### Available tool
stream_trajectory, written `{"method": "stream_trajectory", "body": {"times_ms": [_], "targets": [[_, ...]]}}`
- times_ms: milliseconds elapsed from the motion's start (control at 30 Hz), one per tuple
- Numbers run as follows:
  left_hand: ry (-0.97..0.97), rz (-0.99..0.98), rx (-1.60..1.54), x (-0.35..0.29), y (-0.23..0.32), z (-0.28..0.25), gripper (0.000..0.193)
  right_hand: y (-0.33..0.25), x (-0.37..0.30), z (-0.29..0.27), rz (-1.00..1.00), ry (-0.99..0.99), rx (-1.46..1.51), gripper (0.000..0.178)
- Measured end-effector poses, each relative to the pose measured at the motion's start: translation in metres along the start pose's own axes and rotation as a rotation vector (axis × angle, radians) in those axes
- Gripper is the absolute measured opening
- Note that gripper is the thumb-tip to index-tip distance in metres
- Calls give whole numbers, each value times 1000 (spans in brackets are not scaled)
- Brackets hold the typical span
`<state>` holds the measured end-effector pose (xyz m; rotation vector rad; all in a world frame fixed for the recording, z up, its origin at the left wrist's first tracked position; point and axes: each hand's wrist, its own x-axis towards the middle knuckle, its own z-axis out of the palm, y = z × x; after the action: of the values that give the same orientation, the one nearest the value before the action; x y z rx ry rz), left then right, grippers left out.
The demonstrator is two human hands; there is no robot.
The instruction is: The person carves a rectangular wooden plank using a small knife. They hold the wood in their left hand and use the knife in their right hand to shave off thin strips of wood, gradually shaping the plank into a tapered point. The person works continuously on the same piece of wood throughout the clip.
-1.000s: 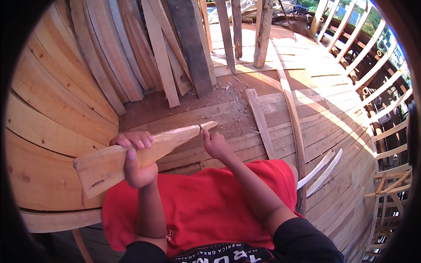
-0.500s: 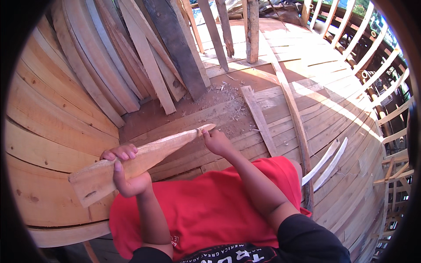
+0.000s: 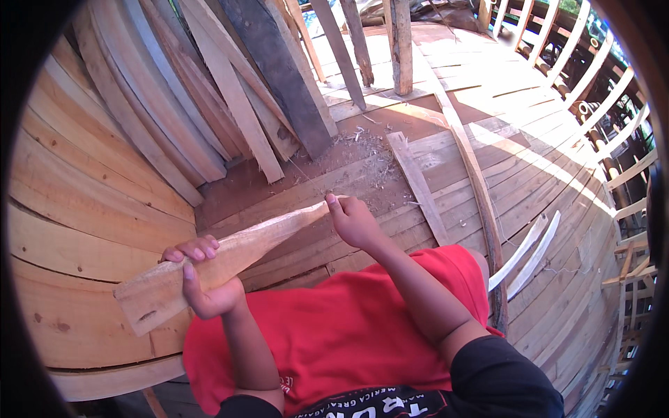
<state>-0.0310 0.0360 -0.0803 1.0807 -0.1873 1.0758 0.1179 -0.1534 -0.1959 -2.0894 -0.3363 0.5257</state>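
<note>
A tapered wooden board [image 3: 254, 249] slants across my lap, its broad end low on the left and its narrow end to the right. My left hand [image 3: 202, 279] wraps the broad part, fingers over the upper edge and thumb along the near face. At the slim tip, my right hand [image 3: 354, 221] is closed around the wood, thumb on top; its fingers hide the tip itself. A dark knot shows near the board's broad end.
Curved plank walling [image 3: 77, 244] rises on the left, with loose boards [image 3: 233, 97] and a dark thick beam [image 3: 279, 63] leaning behind. Shavings [image 3: 373, 157] litter the floor. A long strip [image 3: 467, 160] and two pale curved pieces [image 3: 533, 254] lie at right.
My right hand has slid outward along the board's edge and now covers the tip, which showed beyond the fingers before. The left hand keeps its hold.
</note>
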Motion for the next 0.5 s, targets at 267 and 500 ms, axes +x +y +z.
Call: {"method": "stream_trajectory", "body": {"times_ms": [267,500], "targets": [[16,0,4,6,-3,-2,22,2,-1,2,55,-7,-186,63],[27,-3,40,-4,-3,23,23,39,6,16,181,57,-253,59]]}}
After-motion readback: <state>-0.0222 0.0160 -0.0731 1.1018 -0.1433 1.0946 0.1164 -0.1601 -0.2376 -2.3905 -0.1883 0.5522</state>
